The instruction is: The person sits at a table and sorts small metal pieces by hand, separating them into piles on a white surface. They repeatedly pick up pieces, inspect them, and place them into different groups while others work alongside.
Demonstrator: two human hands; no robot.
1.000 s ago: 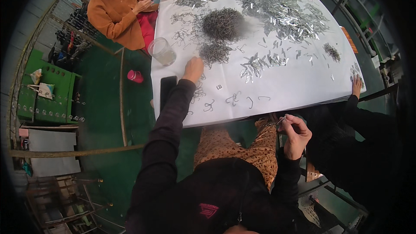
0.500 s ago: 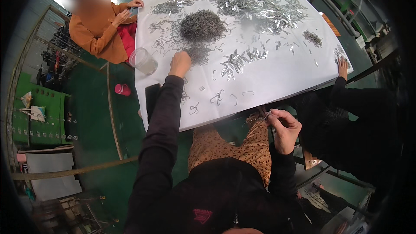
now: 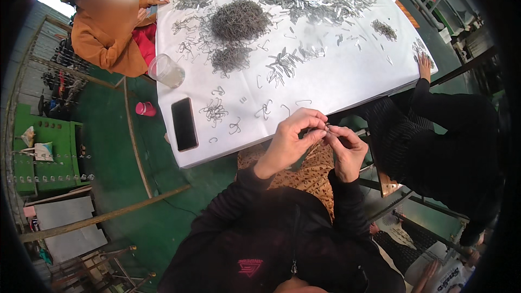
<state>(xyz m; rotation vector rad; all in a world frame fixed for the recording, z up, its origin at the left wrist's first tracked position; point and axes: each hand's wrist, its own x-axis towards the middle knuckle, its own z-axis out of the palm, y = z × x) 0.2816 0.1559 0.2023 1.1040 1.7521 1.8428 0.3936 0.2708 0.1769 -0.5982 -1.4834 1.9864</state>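
Observation:
In front of my lap, just off the table's near edge, my two hands meet fingertip to fingertip. My left hand (image 3: pixel 293 142) is closed in a pinch, and my right hand (image 3: pixel 348 153) pinches from the other side. Between their tips shows a small metal wire piece (image 3: pixel 327 127), mostly covered by the fingers, so its shape is unclear. Bent wire hooks (image 3: pixel 214 110) lie in a small cluster on the white-covered table (image 3: pixel 217 149), with a few loose ones nearer my hands. Farther back is a dense heap of wire hooks (image 3: pixel 240 20); flat silver metal strips (image 3: pixel 285 65) lie right of it.
A black phone (image 3: pixel 185 124) and a clear plastic jar (image 3: pixel 167 71) stand along the left table edge. A person in an orange top (image 3: pixel 106 40) sits at the left. On the right, a person in black (image 3: pixel 445 146) rests a hand on the table. A pink cup (image 3: pixel 145 109) is on the floor.
My left hand has left the wire hooks on the table and come back to my right hand, which has stayed near the lap. The phone and hook cluster are now uncovered.

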